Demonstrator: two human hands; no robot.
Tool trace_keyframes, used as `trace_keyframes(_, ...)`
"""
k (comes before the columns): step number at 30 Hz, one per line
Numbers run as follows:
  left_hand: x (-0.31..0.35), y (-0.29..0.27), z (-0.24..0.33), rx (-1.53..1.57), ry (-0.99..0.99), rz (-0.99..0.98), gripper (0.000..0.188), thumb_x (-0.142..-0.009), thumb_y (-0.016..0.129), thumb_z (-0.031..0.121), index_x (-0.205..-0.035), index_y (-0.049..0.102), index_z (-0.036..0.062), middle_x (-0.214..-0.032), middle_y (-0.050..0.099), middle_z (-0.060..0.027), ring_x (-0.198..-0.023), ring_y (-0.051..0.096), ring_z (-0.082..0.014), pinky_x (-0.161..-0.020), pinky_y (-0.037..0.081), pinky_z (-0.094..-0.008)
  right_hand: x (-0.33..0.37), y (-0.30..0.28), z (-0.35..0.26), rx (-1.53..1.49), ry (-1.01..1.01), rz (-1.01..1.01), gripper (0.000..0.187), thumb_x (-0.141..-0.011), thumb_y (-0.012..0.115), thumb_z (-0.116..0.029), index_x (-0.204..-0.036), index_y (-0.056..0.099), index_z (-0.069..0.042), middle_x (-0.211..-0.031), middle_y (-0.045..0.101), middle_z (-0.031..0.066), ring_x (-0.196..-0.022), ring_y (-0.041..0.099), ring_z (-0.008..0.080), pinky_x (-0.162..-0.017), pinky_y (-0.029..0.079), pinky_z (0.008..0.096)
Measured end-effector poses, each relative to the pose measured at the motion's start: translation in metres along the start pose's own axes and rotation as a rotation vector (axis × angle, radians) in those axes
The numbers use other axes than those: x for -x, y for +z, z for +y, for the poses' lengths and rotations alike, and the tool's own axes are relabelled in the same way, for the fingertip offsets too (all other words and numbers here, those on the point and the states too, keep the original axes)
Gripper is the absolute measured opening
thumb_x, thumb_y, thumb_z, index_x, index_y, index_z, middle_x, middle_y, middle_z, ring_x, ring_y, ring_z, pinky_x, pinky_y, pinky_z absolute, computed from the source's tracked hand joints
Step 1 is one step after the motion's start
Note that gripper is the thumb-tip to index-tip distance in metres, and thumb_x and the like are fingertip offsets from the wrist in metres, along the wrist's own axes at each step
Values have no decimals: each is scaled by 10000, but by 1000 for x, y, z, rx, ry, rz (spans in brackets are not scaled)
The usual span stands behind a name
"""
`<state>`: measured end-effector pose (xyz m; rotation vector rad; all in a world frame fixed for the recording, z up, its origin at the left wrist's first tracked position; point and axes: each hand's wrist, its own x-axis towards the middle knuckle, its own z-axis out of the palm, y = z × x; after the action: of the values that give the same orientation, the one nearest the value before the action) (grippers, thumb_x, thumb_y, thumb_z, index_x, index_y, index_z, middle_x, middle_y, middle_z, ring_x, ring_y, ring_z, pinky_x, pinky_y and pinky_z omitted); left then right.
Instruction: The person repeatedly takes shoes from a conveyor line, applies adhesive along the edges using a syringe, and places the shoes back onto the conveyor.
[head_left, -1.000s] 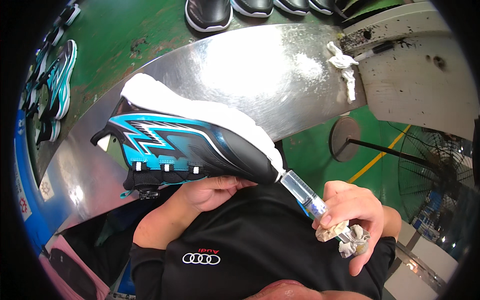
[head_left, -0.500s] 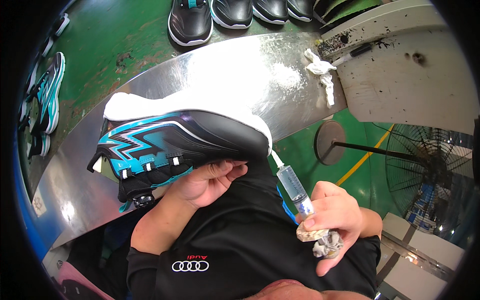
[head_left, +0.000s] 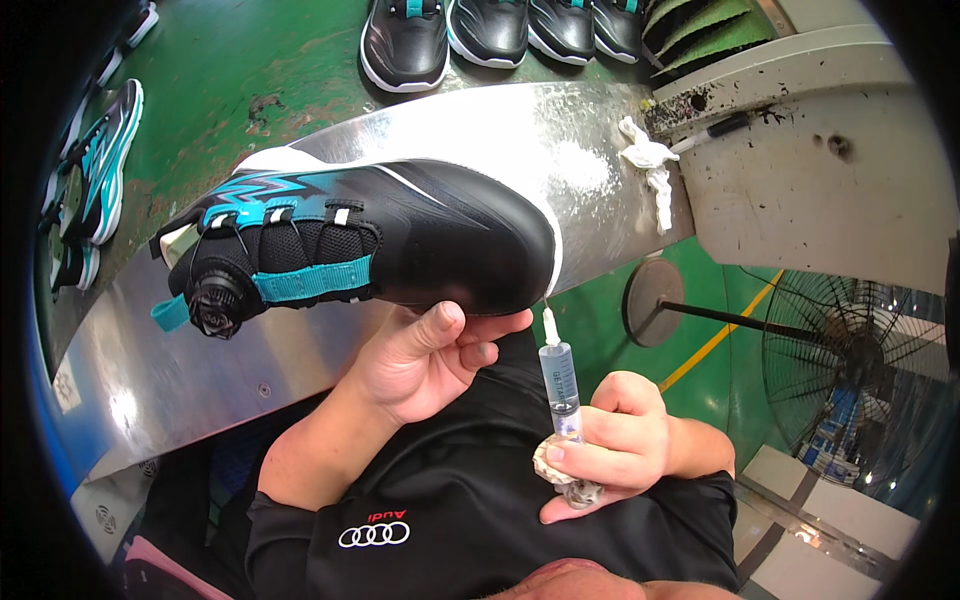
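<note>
My left hand [head_left: 425, 365] grips a black and teal sneaker [head_left: 450, 235] from below, fingers under its toe end. The shoe lies tilted over the metal bench, its upper toward me and its white sole edge away. A round black dial sits on its tongue side, beside a teal strap. My right hand [head_left: 615, 440] is closed around a clear syringe [head_left: 559, 385] with wrapped, whitish material at its plunger end. The syringe points up, and its thin tip meets the sole edge at the shoe's toe. Liquid shows inside the barrel.
Several matching shoes [head_left: 405, 45] line the far edge of the green table [head_left: 290, 60]; more stand at the left. A crumpled white cloth [head_left: 650, 165] and a marker [head_left: 715, 130] lie at the metal bench's [head_left: 470, 120] right end. A black fan [head_left: 850, 360] stands right.
The shoe has rolled in my left hand so more of its upper and dial shows. My right hand has moved left with the syringe, which now stands more upright at the toe.
</note>
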<state>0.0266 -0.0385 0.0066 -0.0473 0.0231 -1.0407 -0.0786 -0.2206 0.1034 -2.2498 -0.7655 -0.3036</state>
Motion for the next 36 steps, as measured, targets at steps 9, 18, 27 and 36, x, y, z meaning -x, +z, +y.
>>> trace_keyframes(9, 4, 6, 1, -26, -24, 49, 385, -908, 566, 209, -1268, 492, 92, -1232, 560, -135, -1145, 548, -279, -795, 552, -292, 4, 7, 0, 88, -48, -10, 465, -684, 768, -422, -978, 643, -85, -800, 606, 21, -553, 385, 135, -480, 292, 254)
trace_keyframes(18, 11, -7, 12, -202, -62, 25, 600, -875, 573, 431, -1308, 454, 34, -1224, 560, -153, -972, 598, -172, -799, 510, -270, 8, 8, 1, -59, -149, 204, 445, -817, 594, -442, -951, 599, -18, -725, 510, 62, -537, 415, 218, -450, 329, 325)
trace_keyframes(27, 119, -10, 34, -413, -95, 220, 611, -851, 620, 377, -1314, 362, 74, -1137, 526, -85, -1037, 564, -227, -797, 486, -360, 22, 20, 72, 76, 11, 314, 630, -641, 740, -507, -1054, 561, -67, -869, 570, 51, -684, 464, 262, -611, 419, 351)
trace_keyframes(36, 134, 26, 38, -531, -45, 394, 643, -818, 619, 302, -1340, 344, 46, -1225, 478, -128, -1103, 521, -273, -876, 450, -394, 8, 43, 120, 97, 187, 304, 680, -528, 820, -434, -1069, 559, -114, -866, 561, 32, -795, 439, 252, -694, 417, 343)
